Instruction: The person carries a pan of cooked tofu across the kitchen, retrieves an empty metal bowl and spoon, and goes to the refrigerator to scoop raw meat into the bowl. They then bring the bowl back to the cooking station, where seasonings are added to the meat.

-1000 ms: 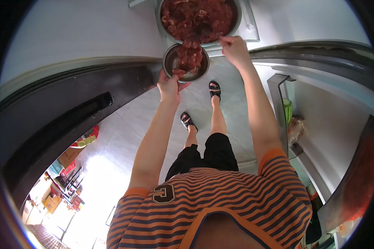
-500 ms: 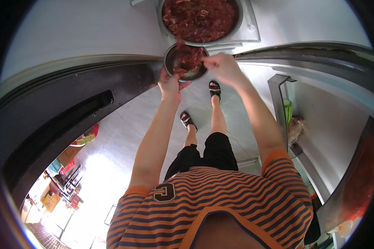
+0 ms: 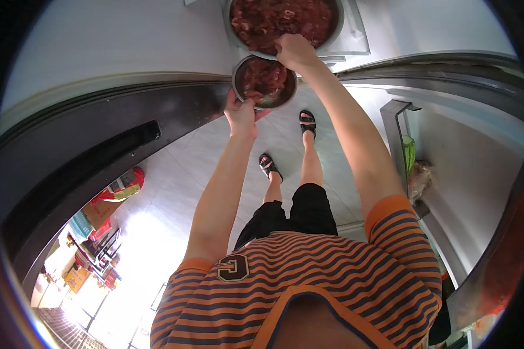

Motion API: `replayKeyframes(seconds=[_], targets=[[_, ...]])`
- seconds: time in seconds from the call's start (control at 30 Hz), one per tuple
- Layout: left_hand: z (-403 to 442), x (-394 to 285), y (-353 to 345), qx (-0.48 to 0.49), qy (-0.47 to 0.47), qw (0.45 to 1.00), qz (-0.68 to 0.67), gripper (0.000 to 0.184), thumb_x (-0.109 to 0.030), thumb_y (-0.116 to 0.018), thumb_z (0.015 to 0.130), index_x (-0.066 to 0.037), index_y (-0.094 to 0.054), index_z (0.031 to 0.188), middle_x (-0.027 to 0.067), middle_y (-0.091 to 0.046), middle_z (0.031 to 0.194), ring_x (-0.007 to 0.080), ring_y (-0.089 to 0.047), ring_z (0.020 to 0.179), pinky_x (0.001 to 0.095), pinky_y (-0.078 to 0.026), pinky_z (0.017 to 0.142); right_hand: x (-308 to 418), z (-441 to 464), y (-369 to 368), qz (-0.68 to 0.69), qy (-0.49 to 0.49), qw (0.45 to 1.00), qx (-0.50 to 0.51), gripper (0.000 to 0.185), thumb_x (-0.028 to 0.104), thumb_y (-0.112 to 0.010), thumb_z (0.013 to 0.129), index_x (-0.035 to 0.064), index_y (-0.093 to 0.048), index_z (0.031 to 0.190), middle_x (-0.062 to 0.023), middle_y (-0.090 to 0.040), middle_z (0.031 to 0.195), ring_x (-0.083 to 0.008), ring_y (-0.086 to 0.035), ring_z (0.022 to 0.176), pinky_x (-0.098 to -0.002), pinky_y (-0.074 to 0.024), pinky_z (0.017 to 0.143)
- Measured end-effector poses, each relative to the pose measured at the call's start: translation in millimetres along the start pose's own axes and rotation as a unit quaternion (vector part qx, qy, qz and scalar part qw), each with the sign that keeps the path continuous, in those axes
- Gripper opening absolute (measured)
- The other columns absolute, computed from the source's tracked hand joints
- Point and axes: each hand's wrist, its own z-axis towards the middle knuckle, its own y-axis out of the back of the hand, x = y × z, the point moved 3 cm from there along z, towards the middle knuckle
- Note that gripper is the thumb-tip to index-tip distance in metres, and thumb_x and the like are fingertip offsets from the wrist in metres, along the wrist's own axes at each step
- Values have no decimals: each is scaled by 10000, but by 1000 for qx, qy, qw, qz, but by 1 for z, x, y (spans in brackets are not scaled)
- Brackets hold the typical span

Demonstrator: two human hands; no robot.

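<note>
My left hand (image 3: 243, 116) grips a small metal bowl (image 3: 290, 95) by its lower left side, thumb near the rim and fingers underneath. Sliced raw meat (image 3: 266, 79) lies inside it. Directly beyond stands a large metal bowl (image 3: 340, 24), filled with more raw red meat (image 3: 288, 20); its near rim is close to the small bowl's far rim. My right hand (image 3: 297, 52) is over the large bowl's near edge, fingers closed and pointing at the meat. What those fingers hold, if anything, is hidden.
The large bowl rests on a pale shelf (image 3: 355, 41) inside a refrigerator. Open doors flank me: a dark-edged left door (image 3: 87, 151) and a right door with a rack (image 3: 396, 125) holding a green item (image 3: 409, 154). Boxes and bags (image 3: 102, 212) sit at lower left.
My right hand has moved from beside the small bowl up to the large bowl's near edge. The meat in the small bowl looks rearranged. The left hand still holds that bowl.
</note>
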Motion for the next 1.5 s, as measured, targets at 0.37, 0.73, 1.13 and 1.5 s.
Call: replayKeyframes(seconds=[0.37,0.73,1.13,1.5], targets=[[4,0,-1,11,0,1000,-5,435,118,-393,709,-38,-417,1114,119,-556,956,212,-609,750,310,-574,488,17,-108,54,91,50,984,146,178,35,-473,735,58,-616,840,-179,-568,708,-355,-565,694,-389,-436,602],[2,4,3,28,11,999,-19,522,132,-359,723,-79,-372,1200,99,-515,1042,219,-602,805,311,-573,497,8,-18,32,29,110,993,-30,312,68,-490,736,119,-609,1020,-173,-602,804,-341,-577,767,-422,-462,688],[-3,0,3,42,5,999,-20,492,122,-362,732,-80,-393,1180,78,-526,1024,206,-597,830,302,-568,494,18,-30,31,-111,89,988,56,250,63,-510,708,98,-622,929,-151,-605,805,-322,-580,788,-426,-468,691],[0,2,1,26,13,999,-18,465,124,-360,732,-77,-421,1147,78,-540,982,199,-595,811,306,-567,487,-41,-41,61,59,-7,998,24,203,73,-499,726,67,-635,876,-175,-606,796,-329,-580,800,-392,-460,688]])
